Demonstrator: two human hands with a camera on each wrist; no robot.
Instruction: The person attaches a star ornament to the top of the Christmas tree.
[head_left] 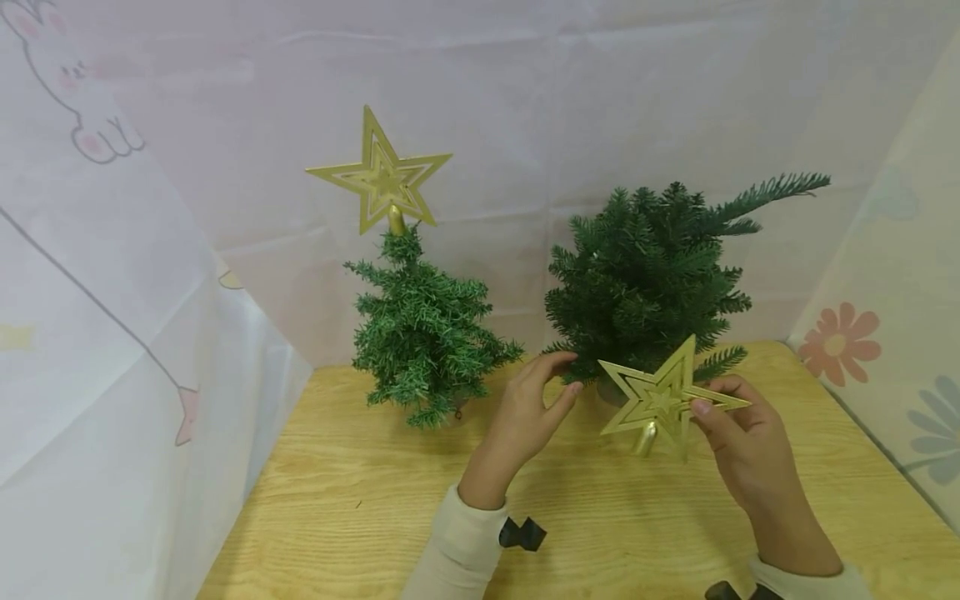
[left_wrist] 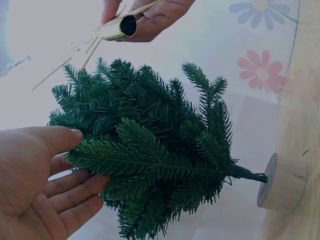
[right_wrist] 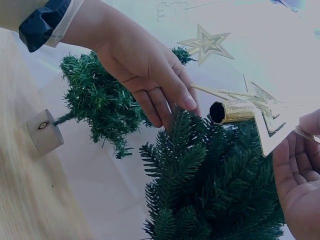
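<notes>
My right hand point(head_left: 750, 446) pinches one point of a gold star tree topper point(head_left: 663, 400) between thumb and fingers. In the left wrist view, the open end of the topper's hollow tube point(left_wrist: 128, 26) shows. Behind it stands a dark green small Christmas tree point(head_left: 637, 275) with a round wooden base point(left_wrist: 285, 182). My left hand point(head_left: 528, 408) is at that tree's left side, fingers loosely bent and spread about a branch tip point(left_wrist: 82, 154); whether they touch it is hard to tell. In the right wrist view, the left thumb point(right_wrist: 180, 92) is just above the branches.
To the left stands a lighter green small tree point(head_left: 427, 333), a second gold star topper point(head_left: 384, 179) on its tip. Both trees are on a wooden table point(head_left: 360, 517). Behind hangs a pale cloth point(head_left: 495, 108), with printed flowers point(head_left: 840, 343) at the right.
</notes>
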